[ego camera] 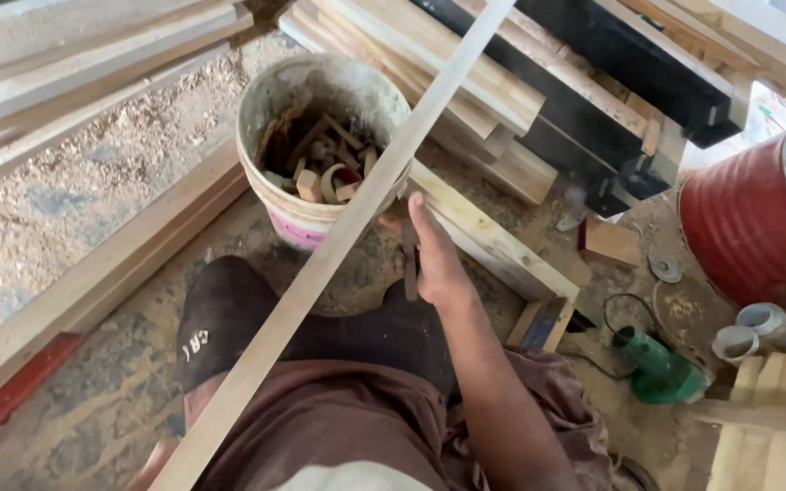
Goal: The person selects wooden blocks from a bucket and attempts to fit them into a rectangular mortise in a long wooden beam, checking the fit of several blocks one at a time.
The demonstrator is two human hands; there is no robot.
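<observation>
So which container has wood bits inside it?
The white bucket by the right hand, full of wood scraps; the red drum shows only its side.

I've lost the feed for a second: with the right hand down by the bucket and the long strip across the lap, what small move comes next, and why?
Probably lift the right hand back up to the long wooden strip. The hand sits low beside the bucket of wood offcuts, holding what looks like a thin dark tool, while the strip lies diagonally across the lap with no hand visibly steadying it. The left hand is out of view.
</observation>
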